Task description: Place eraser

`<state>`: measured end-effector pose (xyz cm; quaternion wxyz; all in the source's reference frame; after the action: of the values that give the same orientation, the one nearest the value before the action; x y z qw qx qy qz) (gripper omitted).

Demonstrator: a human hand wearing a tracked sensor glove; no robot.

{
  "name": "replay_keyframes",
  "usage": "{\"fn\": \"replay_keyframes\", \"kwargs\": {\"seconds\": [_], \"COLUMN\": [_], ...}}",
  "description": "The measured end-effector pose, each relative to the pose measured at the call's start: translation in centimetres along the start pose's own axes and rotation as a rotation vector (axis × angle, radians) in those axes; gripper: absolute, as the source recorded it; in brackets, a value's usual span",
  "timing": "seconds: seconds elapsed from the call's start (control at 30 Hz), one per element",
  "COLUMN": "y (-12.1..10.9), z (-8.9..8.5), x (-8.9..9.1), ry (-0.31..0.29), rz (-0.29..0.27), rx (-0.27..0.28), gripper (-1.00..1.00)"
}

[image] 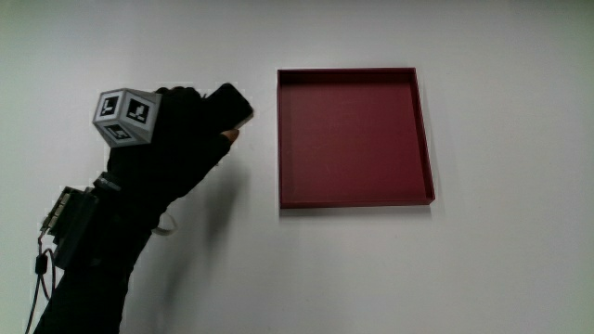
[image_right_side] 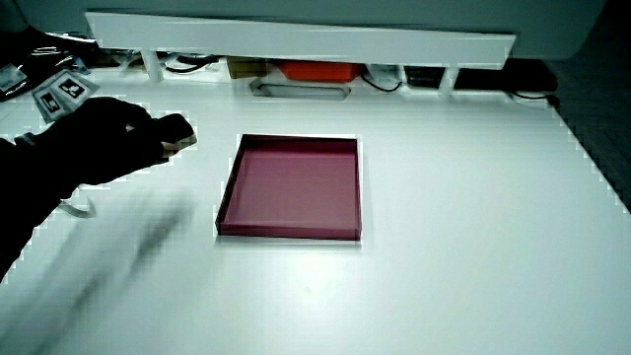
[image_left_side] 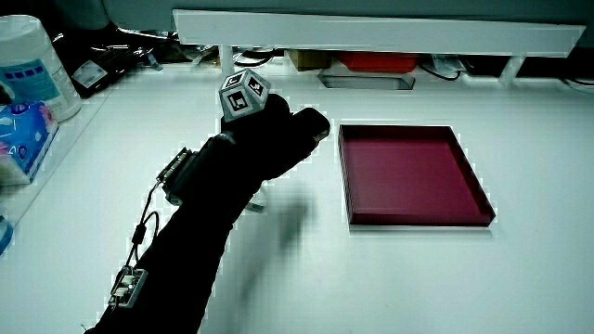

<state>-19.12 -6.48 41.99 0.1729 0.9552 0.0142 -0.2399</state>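
The gloved hand hangs above the white table beside the dark red tray, with the patterned cube on its back. Its fingers are curled around a black eraser, whose end sticks out toward the tray. In both side views the hand sits beside the tray and the eraser shows at the fingertips. The tray holds nothing.
A low white partition runs along the table's edge farthest from the person, with cables and boxes under it. A wipes canister and a tissue pack stand at the table's edge beside the forearm.
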Motion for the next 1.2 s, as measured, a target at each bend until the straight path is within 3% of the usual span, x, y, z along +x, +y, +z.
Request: {"fn": "replay_keyframes", "kwargs": {"seconds": [0.03,0.17,0.5,0.8,1.03,1.2], "y": [-0.1,0.7,1.7,1.8,1.8,1.8], "z": [0.3,-0.6,-3.3,-4.9,-4.8,-4.8], "x": [-0.2,-2.6,-7.6,-9.7,-9.6,-9.7], "ry": [0.021,0.03,0.029,0.045,0.038,0.033], "rz": [0.034,0.104,0.224,0.25,0.247,0.25], "rx": [-0.029,-0.051,-0.11,-0.165,-0.178,-0.172], "gripper": [0.0,0.0,0.0,0.0,0.0,-0.22]}}
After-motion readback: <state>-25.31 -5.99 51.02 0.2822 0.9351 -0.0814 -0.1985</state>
